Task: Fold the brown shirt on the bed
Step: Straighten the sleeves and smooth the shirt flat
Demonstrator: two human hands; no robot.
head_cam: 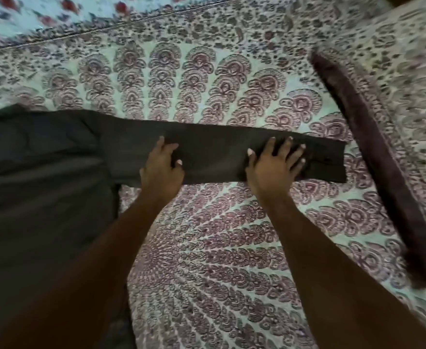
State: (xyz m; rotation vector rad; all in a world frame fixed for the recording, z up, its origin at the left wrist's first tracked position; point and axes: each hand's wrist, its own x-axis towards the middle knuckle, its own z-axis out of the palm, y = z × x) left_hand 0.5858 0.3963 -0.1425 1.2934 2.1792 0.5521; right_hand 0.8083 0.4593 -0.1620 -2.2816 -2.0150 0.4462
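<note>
The dark brown shirt (pixel 43 177) lies flat on the patterned bedsheet (pixel 206 248), its body at the left and one long sleeve (pixel 211 152) stretched out to the right. My left hand (pixel 162 167) rests on the sleeve near its middle, fingers spread on the cloth. Closer to the cuff, my right hand (pixel 274 165) presses flat on the sleeve with straight, splayed fingers. The shirt's left part runs out of view.
A pillow (pixel 395 102) in matching print with a dark maroon border lies at the right, just beyond the cuff. Another floral cloth (pixel 43 13) shows at the top left past a seam.
</note>
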